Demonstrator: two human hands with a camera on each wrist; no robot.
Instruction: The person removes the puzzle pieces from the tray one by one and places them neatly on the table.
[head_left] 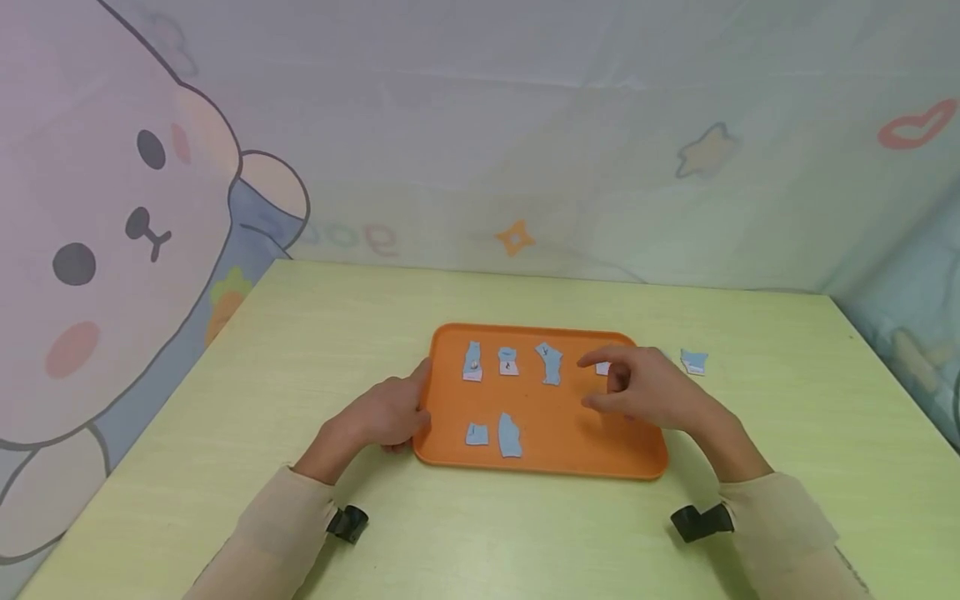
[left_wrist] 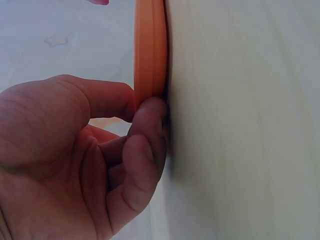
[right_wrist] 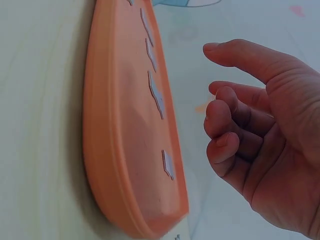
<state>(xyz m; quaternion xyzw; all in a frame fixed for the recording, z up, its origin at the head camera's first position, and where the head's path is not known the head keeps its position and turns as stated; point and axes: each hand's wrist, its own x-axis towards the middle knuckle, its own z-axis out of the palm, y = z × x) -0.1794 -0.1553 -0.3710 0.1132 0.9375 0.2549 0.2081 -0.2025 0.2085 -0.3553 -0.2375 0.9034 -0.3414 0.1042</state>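
An orange tray [head_left: 570,437] lies on the table with several torn blue-and-white paper pieces on it. My left hand [head_left: 386,411] pinches the tray's left edge between thumb and fingers, as the left wrist view shows the tray rim [left_wrist: 150,55] between them. Above the right part of the tray hovers my right hand [head_left: 656,390], thumb and index finger apart, the other fingers loosely bent, nothing between them. It partly covers one paper piece [head_left: 602,367] in the upper row. Left of it in that row are a Y-shaped piece [head_left: 551,367] and two smaller ones. Near the tray's front edge lies a long piece [head_left: 510,436] beside a squarish piece [head_left: 477,434].
One more torn paper piece [head_left: 693,362] lies on the pale yellow-green table [head_left: 787,400], just right of the tray. A printed cloth [head_left: 465,150] with a cartoon bear hangs behind the table. Black wrist straps [head_left: 701,522] show at both sleeves.
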